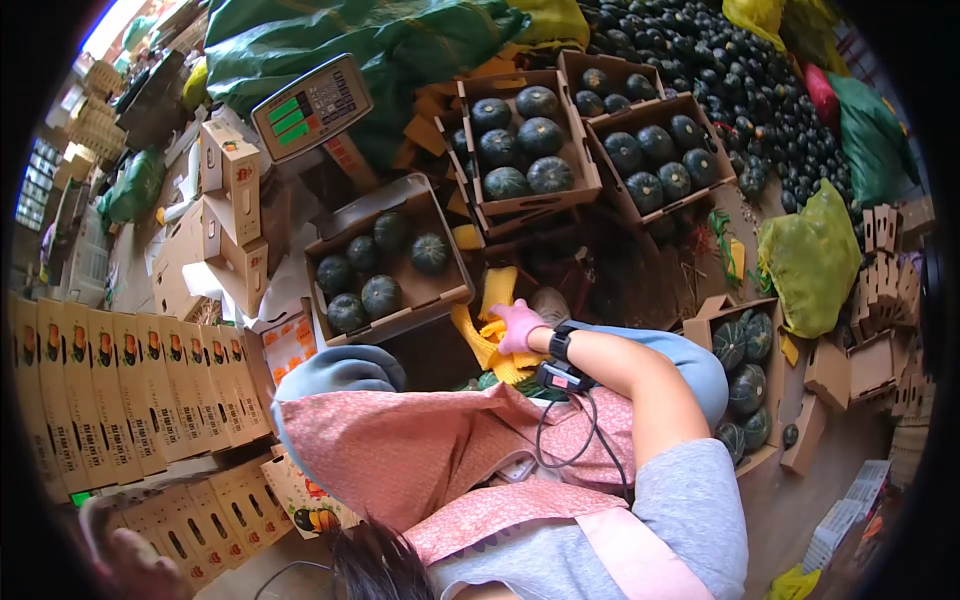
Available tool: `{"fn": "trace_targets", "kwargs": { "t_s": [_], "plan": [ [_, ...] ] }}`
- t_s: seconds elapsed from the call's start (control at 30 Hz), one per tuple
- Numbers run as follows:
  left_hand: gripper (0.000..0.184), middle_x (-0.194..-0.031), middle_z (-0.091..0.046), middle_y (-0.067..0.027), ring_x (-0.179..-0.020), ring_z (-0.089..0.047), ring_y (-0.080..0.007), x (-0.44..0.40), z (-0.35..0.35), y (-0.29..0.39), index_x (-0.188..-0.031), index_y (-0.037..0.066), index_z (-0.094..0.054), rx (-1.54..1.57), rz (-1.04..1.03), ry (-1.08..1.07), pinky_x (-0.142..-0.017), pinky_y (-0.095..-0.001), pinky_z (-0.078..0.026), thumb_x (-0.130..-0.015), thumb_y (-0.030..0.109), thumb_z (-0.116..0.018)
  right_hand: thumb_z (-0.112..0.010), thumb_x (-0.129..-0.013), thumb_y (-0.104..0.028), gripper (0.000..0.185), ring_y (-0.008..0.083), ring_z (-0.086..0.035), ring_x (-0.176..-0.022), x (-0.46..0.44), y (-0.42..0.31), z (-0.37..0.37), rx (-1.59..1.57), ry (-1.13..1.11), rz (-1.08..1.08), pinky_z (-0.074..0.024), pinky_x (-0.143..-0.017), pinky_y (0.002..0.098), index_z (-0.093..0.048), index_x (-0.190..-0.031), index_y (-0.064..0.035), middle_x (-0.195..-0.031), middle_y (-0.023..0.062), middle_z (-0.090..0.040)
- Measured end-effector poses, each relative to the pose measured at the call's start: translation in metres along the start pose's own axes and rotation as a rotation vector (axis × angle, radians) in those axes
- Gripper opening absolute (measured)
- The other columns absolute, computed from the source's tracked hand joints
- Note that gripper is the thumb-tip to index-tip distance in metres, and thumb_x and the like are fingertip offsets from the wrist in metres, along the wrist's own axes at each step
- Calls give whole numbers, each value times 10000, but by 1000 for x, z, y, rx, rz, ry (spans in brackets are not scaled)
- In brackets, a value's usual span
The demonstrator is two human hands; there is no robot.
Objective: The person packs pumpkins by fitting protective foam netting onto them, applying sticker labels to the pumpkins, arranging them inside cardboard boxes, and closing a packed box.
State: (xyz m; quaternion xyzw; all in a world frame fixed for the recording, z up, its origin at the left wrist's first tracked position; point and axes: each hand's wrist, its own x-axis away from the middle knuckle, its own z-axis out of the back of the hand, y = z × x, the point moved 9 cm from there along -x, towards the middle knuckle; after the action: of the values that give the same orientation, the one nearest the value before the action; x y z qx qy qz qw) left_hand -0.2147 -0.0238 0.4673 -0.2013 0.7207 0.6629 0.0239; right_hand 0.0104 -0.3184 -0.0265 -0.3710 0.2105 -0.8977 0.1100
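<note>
Right hand [520, 325], pink-gloved, is clamped on yellow netting [499, 288] beside one open carton [425, 311] of six green squashes [381, 296]; two cartons [545, 206] beyond hold six each. Left hand [142, 562], lower left, is blurred; its grip cannot be told.

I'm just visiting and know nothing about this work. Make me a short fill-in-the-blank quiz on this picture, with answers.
1. The glove on the person's right hand is coloured ____.
2. The mesh netting at that hand is ____.
3. The large plastic sheet behind the scale display is ____.
4. The open carton in front of that display holds ____ dark green kabocha squashes.

Missing words: pink; yellow; green; six.
</note>
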Motion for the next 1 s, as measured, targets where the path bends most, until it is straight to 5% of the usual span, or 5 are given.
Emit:
{"fn": "trace_targets", "kwargs": {
  "t_s": [0.2,0.33,0.63,0.83,1.0],
  "plan": [
    [716,-1362,-390,-224,-1055,-546,-241,-78,37,-24,-1479,128,-141,-706,116,-246,-708,-338,-560,-923,381,-514,-775,-654,-243,735,398,-505,-1162,-6,15,15,91,37,-200,-462,-947,434,-442,-1309,-237,-1309,190,-386],
    [584,-1326,-436,-218,-1032,-555,-253,-145,-130,-136,-1456,48,-158,-110,175,-529,-738,-295,-538,-946,168,-416,-795,-618,-397,961,400,-457,-1229,-5,-6,2,3,-132,-40,-433,-982,459,-304,-1431,-251,-1410,221,-338],
    [426,-1146,-476,-73,-956,-522,-253,-137,-28,-462,-1250,190,-457,-34,957,-23,-790,-456,-477,-891,370,-598,-620,-819,-453,634,330,-534,-1161,79,-69,191,237,34,642,-429,-985,387,-478,-1321,-93,-1282,170,-541],
    [369,-962,-540,-49,-868,-531,-180,-138,-4,-531,-1147,115,-547,-242,926,-127,-713,-380,-472,-870,349,-613,-612,-811,-114,510,206,-499,-1184,316,-10,388,160,571,118,-383,-1018,337,-490,-1299,-33,-1257,124,-555],
    [333,-810,-594,-50,-751,-549,-154,-154,-5,-546,-1028,35,-621,-614,821,-356,-689,-320,-463,-823,297,-633,-660,-777,-266,464,268,-567,-1053,491,60,453,399,670,-603,-478,-815,457,-539,-1207,-142,-1185,118,-581]
  ]
}}
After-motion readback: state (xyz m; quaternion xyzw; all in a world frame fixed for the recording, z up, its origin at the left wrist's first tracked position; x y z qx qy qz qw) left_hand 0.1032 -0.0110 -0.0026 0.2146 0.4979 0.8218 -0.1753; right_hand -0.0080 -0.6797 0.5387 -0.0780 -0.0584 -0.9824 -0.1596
